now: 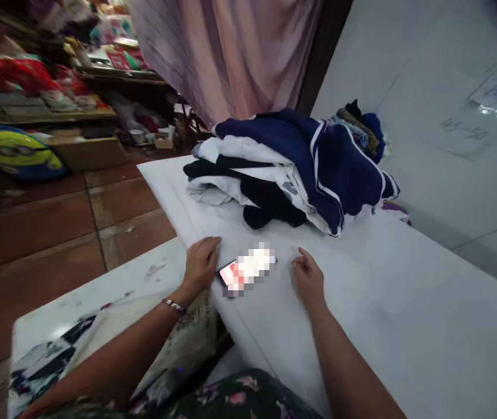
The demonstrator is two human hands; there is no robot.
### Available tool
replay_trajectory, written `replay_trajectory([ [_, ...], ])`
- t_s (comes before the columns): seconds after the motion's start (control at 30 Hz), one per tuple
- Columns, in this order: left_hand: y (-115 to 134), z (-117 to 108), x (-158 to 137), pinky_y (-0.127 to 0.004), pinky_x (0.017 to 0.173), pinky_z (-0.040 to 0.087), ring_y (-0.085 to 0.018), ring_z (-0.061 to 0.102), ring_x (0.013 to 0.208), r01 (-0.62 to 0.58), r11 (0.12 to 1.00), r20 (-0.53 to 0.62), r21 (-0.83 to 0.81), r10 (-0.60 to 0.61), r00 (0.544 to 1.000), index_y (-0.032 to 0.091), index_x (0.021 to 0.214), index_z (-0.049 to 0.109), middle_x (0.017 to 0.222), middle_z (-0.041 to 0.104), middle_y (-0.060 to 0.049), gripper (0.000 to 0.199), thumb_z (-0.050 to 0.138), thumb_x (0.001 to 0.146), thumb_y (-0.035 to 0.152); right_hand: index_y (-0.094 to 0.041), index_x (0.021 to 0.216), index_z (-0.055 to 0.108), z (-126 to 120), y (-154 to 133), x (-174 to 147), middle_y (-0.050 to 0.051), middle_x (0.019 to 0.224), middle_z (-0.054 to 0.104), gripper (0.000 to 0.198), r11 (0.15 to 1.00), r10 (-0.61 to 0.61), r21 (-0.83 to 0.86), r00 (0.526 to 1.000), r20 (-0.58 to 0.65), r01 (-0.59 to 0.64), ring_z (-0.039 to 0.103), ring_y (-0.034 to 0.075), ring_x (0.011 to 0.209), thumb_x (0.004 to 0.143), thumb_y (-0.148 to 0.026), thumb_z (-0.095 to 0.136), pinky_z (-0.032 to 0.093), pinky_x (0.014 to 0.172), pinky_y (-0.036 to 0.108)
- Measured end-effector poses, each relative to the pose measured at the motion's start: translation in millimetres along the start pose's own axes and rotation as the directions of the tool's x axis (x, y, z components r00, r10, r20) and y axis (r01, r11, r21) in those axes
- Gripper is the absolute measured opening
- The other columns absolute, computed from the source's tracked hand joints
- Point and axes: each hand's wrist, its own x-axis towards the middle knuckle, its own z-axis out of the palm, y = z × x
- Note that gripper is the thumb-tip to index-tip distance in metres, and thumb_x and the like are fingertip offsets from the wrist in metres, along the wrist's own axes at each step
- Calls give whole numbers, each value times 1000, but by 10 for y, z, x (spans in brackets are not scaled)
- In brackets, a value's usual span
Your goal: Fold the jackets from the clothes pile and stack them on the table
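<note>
A phone [226,274] with a lit screen lies on the white-covered table; most of its screen is blurred into blocks. Just left of it, my left hand [202,262] rests at the table's edge, fingers stretched out over the cloth and holding nothing. My right hand [310,278] is to the right of the phone, apart from it, with the index finger out and the other fingers loosely curled around nothing. Beyond both hands sits a heap of clothes, with a navy garment with white trim [348,169] on top of white and black garments [270,195].
The white tabletop [405,302] runs to a tiled wall [409,116]. More clothes [364,131] are piled against it. A lower white surface [144,273] on the left holds a cloth bag [191,331]. Cluttered shelves [52,113] and a pinkish curtain [240,58] are behind.
</note>
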Motion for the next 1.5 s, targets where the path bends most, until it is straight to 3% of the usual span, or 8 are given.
replay_trajectory([
  [0.9, 43, -3, 34, -44, 104, 36, -25, 55, 117, 57, 998, 7, 5, -57, 998, 18, 115, 64, 119, 67, -8, 39, 39, 88, 30, -14, 119, 60, 46, 26, 37, 0, 78, 59, 54, 997, 36, 67, 999, 21, -37, 54, 14, 73, 70, -37, 58, 44, 75, 30],
  [1.07, 45, -25, 96, -44, 103, 40, -24, 57, 114, 52, 998, 31, -42, -51, 998, 20, 110, 65, 117, 68, -8, 38, 40, 86, 36, -13, 113, 61, -25, -56, 55, -2, 72, 58, 55, 971, 129, 182, 980, 154, -157, 50, 13, 64, 63, -37, 61, 42, 66, 27],
  [1.17, -12, -75, 158, -43, 100, 45, -25, 62, 108, 77, 988, 62, -135, -69, 996, 20, 101, 68, 112, 70, -8, 41, 40, 84, 45, -15, 110, 63, -302, -114, -7, 0, 73, 62, 54, 946, 180, 237, 965, 191, -223, 54, 14, 66, 62, -40, 66, 43, 65, 27],
  [1.27, -58, -168, 313, -44, 93, 51, -27, 65, 102, 226, 941, 102, -252, -207, 973, 20, 101, 69, 108, 72, -8, 47, 42, 81, 54, -17, 105, 67, -764, -77, -158, 4, 79, 68, 55, 952, 193, 205, 966, 169, -226, 61, 19, 76, 61, -48, 71, 47, 75, 32],
  [1.33, -4, -248, 493, -46, 90, 52, -30, 64, 105, 254, 919, 80, -301, -241, 967, 19, 105, 68, 112, 71, -10, 50, 45, 80, 56, -18, 100, 69, -1124, 25, -286, 6, 82, 70, 55, 963, 189, 167, 971, 148, -212, 64, 22, 80, 59, -53, 72, 48, 80, 36],
  [1.4, 171, -336, 713, -45, 91, 51, -31, 60, 113, 180, 931, 28, -318, -180, 983, 22, 108, 67, 118, 68, -8, 49, 47, 80, 56, -18, 97, 71, -1508, 162, -426, 7, 79, 70, 56, 970, 210, 111, 974, 88, -219, 65, 25, 82, 58, -58, 71, 49, 83, 38],
  [1.5, 640, -445, 1062, -40, 90, 52, -28, 56, 119, -13, 950, -51, -312, -3, 999, 24, 111, 65, 124, 65, -5, 47, 46, 81, 55, -23, 94, 74, -2112, 387, -674, 11, 86, 72, 57, 961, 273, 51, 960, -66, -270, 68, 30, 90, 55, -64, 69, 49, 88, 40],
])
